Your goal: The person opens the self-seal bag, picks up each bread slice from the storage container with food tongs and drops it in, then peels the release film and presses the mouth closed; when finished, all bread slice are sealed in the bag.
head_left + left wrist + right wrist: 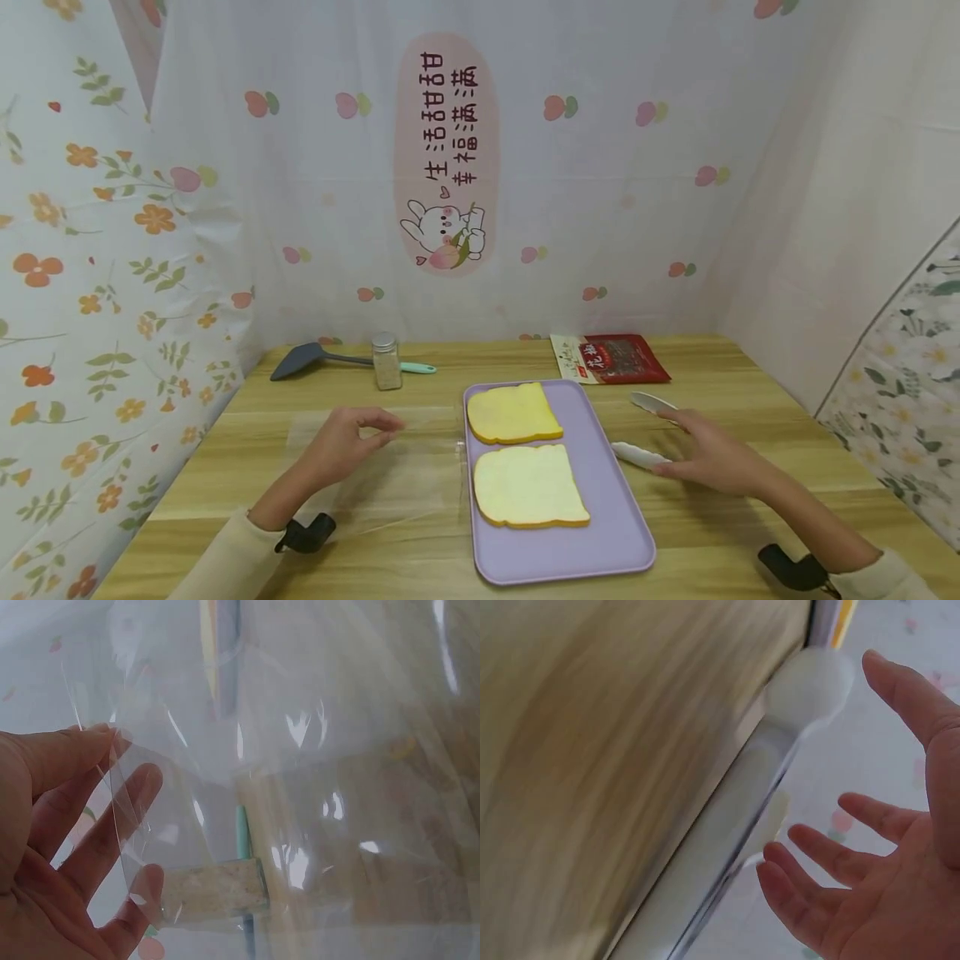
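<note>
My left hand [348, 446] pinches the edge of a clear plastic bag or sheet [300, 795] between thumb and index finger; the other fingers lie behind the film. In the head view the film spreads over the table up to the tray's left side. My right hand [708, 454], fingers spread, is by a pair of tongs [637, 455] with pale tips, right of the tray. In the right wrist view the tongs [712, 817] lie on the table, apart from the fingertips. Two bread slices, one yellower [513, 412] and one paler [528, 486], lie on the purple tray [555, 554].
At the back left, a spatula [300, 360] with a dark blade and mint handle lies behind a seasoning jar [387, 362]. A red spice packet [618, 358] lies behind the tray near the curtain [600, 208]. The wooden table [705, 550] extends around them.
</note>
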A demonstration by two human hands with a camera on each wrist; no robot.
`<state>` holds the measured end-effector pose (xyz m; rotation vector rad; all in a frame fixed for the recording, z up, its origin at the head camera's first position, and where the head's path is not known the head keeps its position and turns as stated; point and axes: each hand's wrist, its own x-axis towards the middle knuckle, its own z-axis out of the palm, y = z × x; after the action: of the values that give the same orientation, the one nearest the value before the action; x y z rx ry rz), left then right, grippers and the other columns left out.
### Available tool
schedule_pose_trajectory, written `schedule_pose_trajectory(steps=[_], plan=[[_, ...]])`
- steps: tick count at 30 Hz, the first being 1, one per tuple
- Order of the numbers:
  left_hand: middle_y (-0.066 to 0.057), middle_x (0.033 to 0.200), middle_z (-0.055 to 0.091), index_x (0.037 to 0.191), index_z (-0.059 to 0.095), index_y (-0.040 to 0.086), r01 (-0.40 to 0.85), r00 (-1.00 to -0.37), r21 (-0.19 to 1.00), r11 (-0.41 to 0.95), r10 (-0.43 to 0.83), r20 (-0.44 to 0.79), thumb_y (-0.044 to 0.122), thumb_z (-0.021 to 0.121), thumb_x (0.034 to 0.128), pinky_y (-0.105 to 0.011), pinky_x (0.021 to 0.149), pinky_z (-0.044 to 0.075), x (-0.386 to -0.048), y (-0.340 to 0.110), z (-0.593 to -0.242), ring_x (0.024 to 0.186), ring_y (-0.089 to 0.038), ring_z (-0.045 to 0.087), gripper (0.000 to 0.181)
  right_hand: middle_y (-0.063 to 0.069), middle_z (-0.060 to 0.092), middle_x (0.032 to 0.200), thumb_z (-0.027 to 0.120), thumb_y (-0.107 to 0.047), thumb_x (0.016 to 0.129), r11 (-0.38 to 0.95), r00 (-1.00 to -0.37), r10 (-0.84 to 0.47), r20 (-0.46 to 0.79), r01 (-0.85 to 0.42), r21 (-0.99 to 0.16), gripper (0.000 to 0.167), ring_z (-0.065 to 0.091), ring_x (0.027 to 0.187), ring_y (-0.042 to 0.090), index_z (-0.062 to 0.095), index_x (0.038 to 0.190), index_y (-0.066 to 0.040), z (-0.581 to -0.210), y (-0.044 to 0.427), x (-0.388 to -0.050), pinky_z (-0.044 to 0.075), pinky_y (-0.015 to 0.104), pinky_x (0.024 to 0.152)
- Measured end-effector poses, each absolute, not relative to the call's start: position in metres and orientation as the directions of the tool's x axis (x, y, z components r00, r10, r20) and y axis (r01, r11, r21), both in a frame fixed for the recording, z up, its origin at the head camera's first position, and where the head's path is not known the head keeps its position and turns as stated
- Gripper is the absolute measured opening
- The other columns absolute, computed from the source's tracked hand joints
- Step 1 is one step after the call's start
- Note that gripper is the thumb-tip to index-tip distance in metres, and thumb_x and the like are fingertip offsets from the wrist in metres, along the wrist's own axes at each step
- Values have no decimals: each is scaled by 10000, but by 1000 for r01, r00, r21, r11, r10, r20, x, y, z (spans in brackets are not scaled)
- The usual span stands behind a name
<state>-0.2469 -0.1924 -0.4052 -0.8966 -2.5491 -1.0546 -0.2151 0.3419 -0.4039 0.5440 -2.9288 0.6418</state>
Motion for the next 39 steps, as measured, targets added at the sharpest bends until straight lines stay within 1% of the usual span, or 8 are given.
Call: schedule_pose_trajectory(steps=[5, 9, 14, 18, 21, 27, 36, 39], plan=[[-25, 991, 751, 996, 775, 59, 618, -786, 565, 546, 447, 428, 25, 721, 891, -377, 742, 568, -247, -193, -407, 949, -240, 707, 123, 339, 495, 1323, 849, -524, 720, 882, -938, -288, 194, -338, -328, 995, 489, 1193, 524, 448, 1382, 101, -410, 362, -217, 428, 660, 907], [-40, 1002, 750, 999, 773, 49, 609, -792, 584, 537, 451, 412, 25, 715, 896, -417, 767, 568, -247, -192, -408, 968, -258, 703, 121, 359, 503, 1297, 852, -565, 686, 908, -950, -268, 159, -304, -289, 1062, 502, 1161, 535, 432, 1376, 125, -416, 374, -218, 443, 653, 880], [-57, 1000, 750, 991, 773, 38, 615, -787, 589, 524, 458, 415, 10, 715, 890, -447, 770, 567, -247, -191, -409, 940, -248, 712, 120, 386, 513, 1280, 871, -510, 692, 896, -953, -278, 121, -303, -326, 1072, 510, 1161, 547, 407, 1356, 193, -420, 380, -219, 440, 644, 899], [-59, 1003, 750, 995, 771, 39, 626, -778, 587, 513, 468, 420, 18, 715, 894, -450, 772, 567, -248, -190, -411, 915, -219, 718, 117, 406, 483, 1301, 883, -470, 692, 885, -959, -271, 88, -284, -369, 1080, 484, 1186, 566, 377, 1360, 212, -418, 381, -220, 422, 656, 920], [-67, 1012, 749, 1002, 768, 37, 623, -779, 592, 512, 473, 411, 15, 709, 897, -437, 770, 570, -248, -189, -411, 900, -204, 720, 122, 396, 484, 1300, 893, -453, 681, 878, -961, -267, 77, -276, -390, 1073, 479, 1190, 561, 383, 1362, 201, -419, 383, -224, 417, 661, 922], [-70, 1017, 747, 1009, 766, 36, 615, -785, 590, 522, 476, 397, 6, 701, 898, -367, 754, 570, -246, -189, -410, 909, -217, 718, 133, 351, 514, 1263, 903, -418, 661, 867, -955, -287, 79, -294, -402, 1030, 509, 1158, 517, 424, 1346, 184, -425, 385, -228, 439, 641, 902], [-26, 991, 753, 1002, 775, 59, 619, -784, 579, 531, 470, 407, 51, 712, 906, -387, 741, 569, -249, -188, -413, 937, -221, 708, 115, 311, 505, 1283, 926, -347, 644, 826, -932, -332, 147, -363, -432, 1000, 504, 1160, 497, 429, 1352, 154, -409, 382, -226, 429, 654, 899], [-20, 989, 753, 997, 776, 63, 618, -785, 578, 533, 461, 414, 43, 712, 904, -406, 757, 568, -249, -189, -413, 956, -238, 705, 115, 282, 510, 1303, 934, -375, 629, 815, -921, -358, 157, -390, -428, 1020, 510, 1171, 475, 434, 1369, 117, -400, 376, -223, 432, 655, 902]])
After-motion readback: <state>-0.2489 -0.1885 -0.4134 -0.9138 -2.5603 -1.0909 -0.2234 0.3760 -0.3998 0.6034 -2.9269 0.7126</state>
